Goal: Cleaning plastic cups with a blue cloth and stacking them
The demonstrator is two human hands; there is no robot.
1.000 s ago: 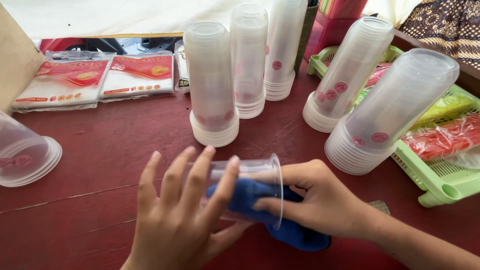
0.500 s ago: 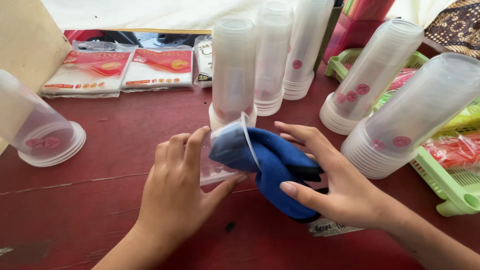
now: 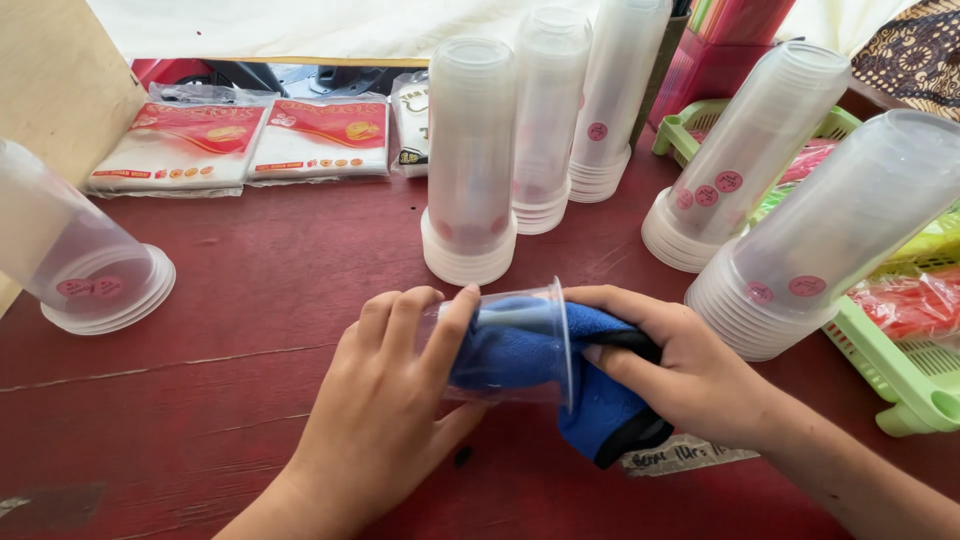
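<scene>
Head view cut off both your forearms at the bottom edge, and the blue cloth point(image 3: 590, 400) hid most of your right palm. Your left hand point(image 3: 385, 400) lay curled around a clear plastic cup point(image 3: 515, 340) held on its side just above the red table point(image 3: 250, 300). Your right hand point(image 3: 690, 370) gripped the cloth, pushed partly into the cup's mouth. Farther off stood stacks of upturned cups point(image 3: 470, 160), with a green basket point(image 3: 900, 370) at right.
</scene>
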